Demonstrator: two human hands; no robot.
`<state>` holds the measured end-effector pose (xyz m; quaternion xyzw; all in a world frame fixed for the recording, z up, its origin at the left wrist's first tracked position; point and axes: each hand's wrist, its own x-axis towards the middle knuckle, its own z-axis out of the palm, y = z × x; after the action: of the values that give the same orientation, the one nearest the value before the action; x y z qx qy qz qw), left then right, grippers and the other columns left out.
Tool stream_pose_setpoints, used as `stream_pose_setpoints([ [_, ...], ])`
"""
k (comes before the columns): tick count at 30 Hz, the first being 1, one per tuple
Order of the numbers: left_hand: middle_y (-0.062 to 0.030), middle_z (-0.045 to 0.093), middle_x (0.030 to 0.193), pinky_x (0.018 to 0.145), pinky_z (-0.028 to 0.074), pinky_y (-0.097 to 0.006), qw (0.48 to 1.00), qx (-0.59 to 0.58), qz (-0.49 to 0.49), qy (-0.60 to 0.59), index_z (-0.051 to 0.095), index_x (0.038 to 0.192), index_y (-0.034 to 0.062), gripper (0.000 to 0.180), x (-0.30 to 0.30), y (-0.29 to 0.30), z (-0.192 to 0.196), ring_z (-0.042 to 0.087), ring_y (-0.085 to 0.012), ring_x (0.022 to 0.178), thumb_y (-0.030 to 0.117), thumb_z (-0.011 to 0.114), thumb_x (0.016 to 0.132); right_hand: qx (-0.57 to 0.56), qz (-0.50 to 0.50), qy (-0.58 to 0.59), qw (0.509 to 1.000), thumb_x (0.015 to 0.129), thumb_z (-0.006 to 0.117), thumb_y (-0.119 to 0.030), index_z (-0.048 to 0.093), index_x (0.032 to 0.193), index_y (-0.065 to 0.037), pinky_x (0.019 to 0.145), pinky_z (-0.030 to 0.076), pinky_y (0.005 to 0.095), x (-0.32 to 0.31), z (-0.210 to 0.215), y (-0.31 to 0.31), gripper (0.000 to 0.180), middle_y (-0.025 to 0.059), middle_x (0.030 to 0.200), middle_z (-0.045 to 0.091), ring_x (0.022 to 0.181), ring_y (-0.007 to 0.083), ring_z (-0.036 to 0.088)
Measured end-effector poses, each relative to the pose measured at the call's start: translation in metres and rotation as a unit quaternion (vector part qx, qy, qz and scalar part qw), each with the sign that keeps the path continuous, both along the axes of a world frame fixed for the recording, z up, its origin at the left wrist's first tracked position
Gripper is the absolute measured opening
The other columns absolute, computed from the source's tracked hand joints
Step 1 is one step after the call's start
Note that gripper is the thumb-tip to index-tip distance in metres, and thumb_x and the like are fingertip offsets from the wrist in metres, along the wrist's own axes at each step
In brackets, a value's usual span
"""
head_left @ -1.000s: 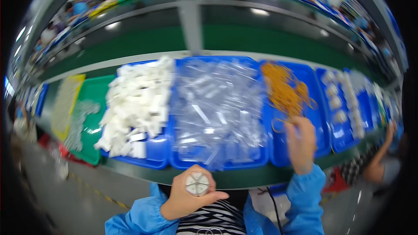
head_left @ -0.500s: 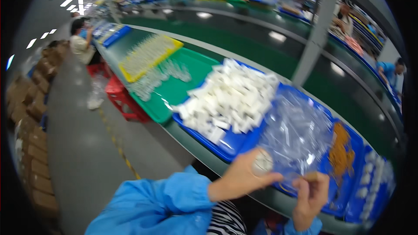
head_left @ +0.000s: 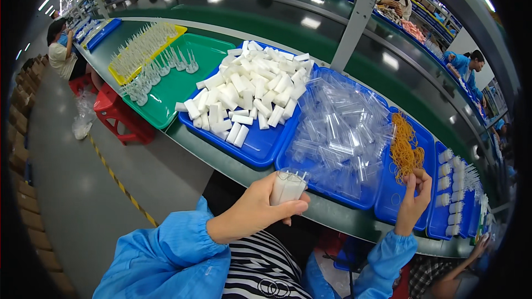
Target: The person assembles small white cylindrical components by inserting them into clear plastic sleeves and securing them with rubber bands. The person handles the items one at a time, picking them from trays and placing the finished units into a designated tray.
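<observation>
Your left hand point(head_left: 252, 210) has its grip wrapped around a bundle of white, oblong pieces point(head_left: 287, 189), held upright at the near edge of the dark green counter point(head_left: 210, 158). The grip of your right hand point(head_left: 415, 196) is drawn nearly together at the lower end of a heap of thin orange rubber bands point(head_left: 406, 144) in a blue plastic tray point(head_left: 388, 209), though whether it pinches one you cannot tell. Beyond the bundle lie clear plastic pieces point(head_left: 343, 127), with white oblong blocks point(head_left: 249, 88) to their left.

A chunky white bundle of blocks point(head_left: 287, 190) is held nearly upright around five o'clock; thin orange-yellow bands point(head_left: 406, 147) lie in a tangled heap at three o'clock.
</observation>
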<state>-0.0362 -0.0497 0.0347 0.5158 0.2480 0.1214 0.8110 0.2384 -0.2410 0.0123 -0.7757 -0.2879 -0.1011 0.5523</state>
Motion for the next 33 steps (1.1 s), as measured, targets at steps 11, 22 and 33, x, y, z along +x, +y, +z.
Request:
stream_pose_setpoints([
  [11, -0.0054, 0.068, 0.106, 0.085, 0.053, -0.027, 0.988, 0.102, 0.041, -0.111, 0.060, 0.116, -0.0011, 0.037, 0.007, -0.011, -0.021, 0.064, -0.0103, 0.097, 0.009, 0.078, 0.085, -0.049, 0.256, 0.028, 0.965, 0.087, 0.063, -0.002, 0.060, 0.099, 0.004, 0.079, 0.050, 0.0313, -0.139, 0.022, 0.048, 0.014, 0.0102, 0.091, 0.062, 0.084, 0.0179, 0.064],
  [22, -0.0101, 0.070, 0.082, 0.067, 0.053, -0.032, 0.983, -0.014, -0.118, -0.140, 0.064, 0.091, -0.0009, 0.022, 0.011, -0.022, -0.024, 0.066, -0.0157, 0.074, 0.007, 0.079, 0.078, 0.054, 0.381, -0.026, 0.923, 0.078, 0.083, -0.021, 0.049, 0.134, 0.005, 0.101, 0.045, 0.0470, -0.131, 0.016, 0.060, 0.070, 0.0224, 0.120, 0.065, 0.111, 0.0339, 0.062],
  [33, 0.0013, 0.059, 0.077, 0.069, 0.048, -0.023, 0.993, -0.041, -0.108, -0.020, 0.059, 0.099, 0.0046, 0.023, 0.008, 0.026, -0.007, 0.056, -0.0059, 0.075, 0.022, 0.072, 0.091, -0.071, 0.506, -0.063, 0.858, 0.094, 0.060, -0.051, 0.066, 0.099, -0.001, 0.087, 0.037, 0.0447, -0.094, 0.027, 0.017, 0.050, 0.0106, 0.077, 0.063, 0.077, 0.0284, 0.056],
])
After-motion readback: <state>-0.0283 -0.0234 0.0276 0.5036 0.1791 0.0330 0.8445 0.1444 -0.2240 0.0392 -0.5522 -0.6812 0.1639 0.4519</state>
